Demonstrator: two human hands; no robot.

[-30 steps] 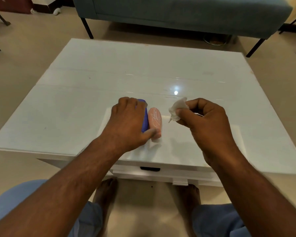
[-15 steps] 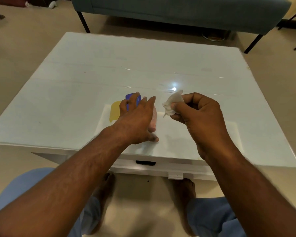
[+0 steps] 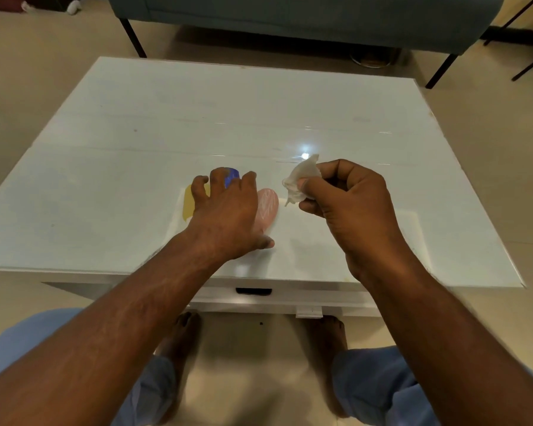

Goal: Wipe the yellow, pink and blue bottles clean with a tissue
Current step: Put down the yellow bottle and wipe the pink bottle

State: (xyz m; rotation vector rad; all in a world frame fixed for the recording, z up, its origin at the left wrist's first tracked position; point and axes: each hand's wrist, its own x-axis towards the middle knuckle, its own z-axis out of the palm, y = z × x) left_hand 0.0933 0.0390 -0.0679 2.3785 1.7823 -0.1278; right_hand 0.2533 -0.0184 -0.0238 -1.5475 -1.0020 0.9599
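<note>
Spreading my left hand (image 3: 225,213) over 3 bottles lying lengthwise away from me, fingers loosely curled on the blue bottle (image 3: 232,176); my right hand (image 3: 345,198) pinches the tissue (image 3: 300,181) just beside.

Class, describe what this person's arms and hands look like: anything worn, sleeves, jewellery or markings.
Both forearms are bare, with no sleeves in view. The left hand and right hand wear no gloves, rings, watch or bands that can be seen. No markings show.

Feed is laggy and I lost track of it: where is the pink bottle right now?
In the head view the pink bottle lies on the white table, near its front edge, between the left hand covering the blue bottle and the right hand pinching the tissue.
</note>
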